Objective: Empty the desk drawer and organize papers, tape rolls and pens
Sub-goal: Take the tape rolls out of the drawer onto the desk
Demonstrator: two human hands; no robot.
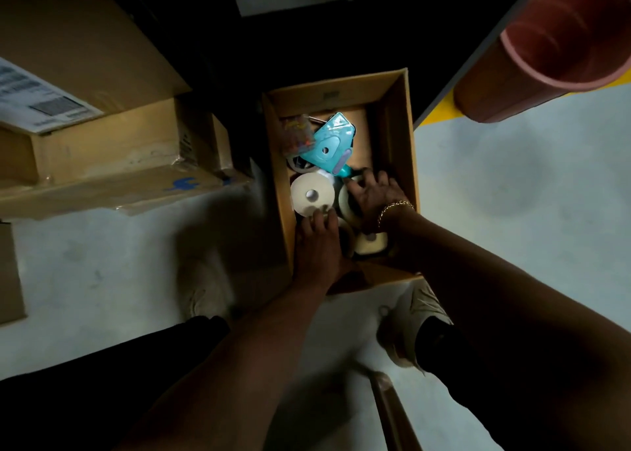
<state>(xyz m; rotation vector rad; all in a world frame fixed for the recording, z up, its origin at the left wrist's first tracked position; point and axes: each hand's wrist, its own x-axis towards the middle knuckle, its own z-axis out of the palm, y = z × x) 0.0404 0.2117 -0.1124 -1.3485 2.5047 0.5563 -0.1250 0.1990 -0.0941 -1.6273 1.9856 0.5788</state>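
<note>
Pale concrete floor (pixel 512 194) carries an open brown cardboard box (pixel 401 136) of white tape rolls (pixel 312 194). Both hands reach inside, sorting: left hand (pixel 317 246) fingers curl onto one roll, right hand (pixel 374 194) fingers spread over another. Next, probably a firm grip.

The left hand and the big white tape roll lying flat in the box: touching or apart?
Touching. The head view shows the left hand's fingertips overlapping the white tape roll's near edge.

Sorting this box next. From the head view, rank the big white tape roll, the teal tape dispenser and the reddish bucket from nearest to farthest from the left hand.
1. Big white tape roll: at the left hand's fingertips, box's left side.
2. Teal tape dispenser: farther back in the box.
3. Reddish bucket: outside the box, upper right.
</note>
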